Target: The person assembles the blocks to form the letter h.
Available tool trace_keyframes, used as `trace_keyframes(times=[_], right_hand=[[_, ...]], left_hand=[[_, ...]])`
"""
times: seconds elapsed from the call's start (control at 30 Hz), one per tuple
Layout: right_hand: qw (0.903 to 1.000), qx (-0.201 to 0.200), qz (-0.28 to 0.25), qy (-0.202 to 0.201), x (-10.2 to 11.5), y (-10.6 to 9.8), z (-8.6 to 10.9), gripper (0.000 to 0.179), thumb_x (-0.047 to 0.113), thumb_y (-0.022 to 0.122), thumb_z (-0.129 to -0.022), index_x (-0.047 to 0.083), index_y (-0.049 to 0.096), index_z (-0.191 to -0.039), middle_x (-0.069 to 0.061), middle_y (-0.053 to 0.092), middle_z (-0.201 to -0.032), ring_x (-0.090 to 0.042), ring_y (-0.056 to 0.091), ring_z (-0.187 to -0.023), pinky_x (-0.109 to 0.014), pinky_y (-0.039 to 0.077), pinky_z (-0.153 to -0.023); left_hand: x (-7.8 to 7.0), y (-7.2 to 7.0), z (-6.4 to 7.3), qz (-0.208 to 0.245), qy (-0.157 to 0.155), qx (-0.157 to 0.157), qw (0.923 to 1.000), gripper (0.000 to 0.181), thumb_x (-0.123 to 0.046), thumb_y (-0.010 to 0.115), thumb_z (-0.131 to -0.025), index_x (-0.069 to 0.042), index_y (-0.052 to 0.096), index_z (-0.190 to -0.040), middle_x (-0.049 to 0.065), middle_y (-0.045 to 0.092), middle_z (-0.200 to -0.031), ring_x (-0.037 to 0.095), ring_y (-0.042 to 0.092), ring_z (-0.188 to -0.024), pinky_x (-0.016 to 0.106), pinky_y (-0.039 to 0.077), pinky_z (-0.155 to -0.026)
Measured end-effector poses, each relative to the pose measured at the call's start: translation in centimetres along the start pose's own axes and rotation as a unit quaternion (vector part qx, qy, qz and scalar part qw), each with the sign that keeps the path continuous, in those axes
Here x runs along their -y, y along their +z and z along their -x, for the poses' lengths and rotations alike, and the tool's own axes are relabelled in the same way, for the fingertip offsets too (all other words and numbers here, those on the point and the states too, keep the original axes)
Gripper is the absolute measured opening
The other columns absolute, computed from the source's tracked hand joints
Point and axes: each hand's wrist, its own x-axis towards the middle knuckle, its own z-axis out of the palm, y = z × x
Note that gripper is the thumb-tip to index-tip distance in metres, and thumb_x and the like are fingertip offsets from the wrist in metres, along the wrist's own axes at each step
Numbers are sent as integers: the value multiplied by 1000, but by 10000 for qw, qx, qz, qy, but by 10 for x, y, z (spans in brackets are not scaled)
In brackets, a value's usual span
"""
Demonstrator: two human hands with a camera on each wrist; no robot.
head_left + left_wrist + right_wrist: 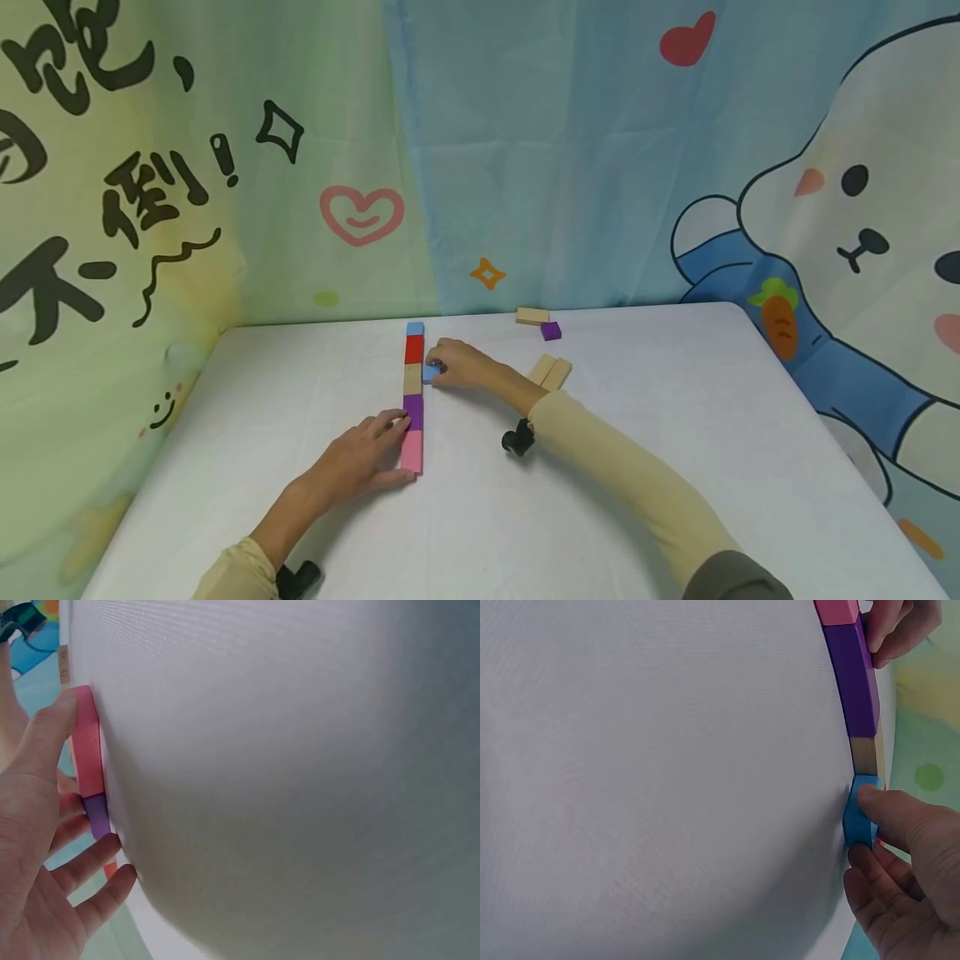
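Note:
A straight row of wooden blocks runs away from me on the white table: a pink block (412,452) nearest, then a purple block (413,411), a plain wood block (412,379), a red block (414,349) and a light blue block (415,328). My left hand (358,461) lies along the row's left side, its thumb by the near end of the pink block (88,742) and its fingertips at the purple one. With thumb and fingers, my right hand (467,364) pinches another blue block (861,812) on the row's right side, beside the wood and red blocks.
Two plain wood blocks (556,375) lie side by side beyond the right forearm, partly hidden by it. Near the far edge are another wood block (532,316) and a small purple block (551,332). A printed curtain (540,167) hangs behind the table (675,400).

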Motion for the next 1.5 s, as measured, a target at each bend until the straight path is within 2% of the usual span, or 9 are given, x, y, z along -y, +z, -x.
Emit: trace_keyframes(times=[0.23, 0.67, 0.9, 1.13, 1.27, 1.5], right_hand=[[10000, -13, -9, 69, 2, 0, 0, 29, 20, 70, -89, 6, 68, -115, -7, 61, -101, -14, 53, -89, -23, 49, -82], [9998, -14, -85, 156, 3, 1, -1, 33, 19, 68, -90, 6, 66, -121, -7, 61, -107, -14, 52, -91, -23, 50, -85], [9997, -70, -54, 216, 4, 2, 0, 33, 19, 67, -91, 6, 66, -121, -7, 60, -107, -13, 52, -89, -23, 49, -82], [9995, -66, -61, 317, 5, 3, 1, 37, 21, 68, -91, 7, 64, -124, -7, 60, -108, -13, 52, -88, -22, 50, -82], [9993, -161, 68, 333, 6, 1, 8, 43, 25, 69, -90, 8, 60, -129, -8, 59, -115, -14, 54, -94, -27, 52, -87], [9981, -261, 185, 527, 0, -3, 35, 46, 29, 70, -89, 12, 59, -131, -6, 58, -123, -16, 57, -104, -31, 52, -94]], left_hand=[[0, 0, 0, 0, -113, 171, 9998, 79, -55, 68, -83, -6, 49, -142, 11, 50, -139, 28, 59, -117, 44, 55, -91], [0, -2, 0, 39, -94, 110, 9999, 79, -54, 68, -83, -5, 49, -141, 11, 50, -139, 29, 59, -117, 45, 54, -92], [0, -2, 0, 51, -117, 146, 9998, 79, -55, 68, -83, -6, 49, -142, 10, 51, -139, 28, 59, -116, 44, 54, -92], [0, 0, 1, 18, -50, 49, 10000, 78, -54, 68, -83, -5, 50, -140, 11, 51, -138, 28, 59, -116, 44, 55, -92], [0, 0, 0, 4, -60, 67, 10000, 79, -56, 68, -82, -5, 50, -140, 11, 51, -138, 29, 59, -117, 45, 55, -92], [0, -1, -1, -55, -61, 102, 9999, 79, -57, 67, -83, -6, 50, -140, 10, 52, -138, 28, 59, -117, 44, 55, -91]])
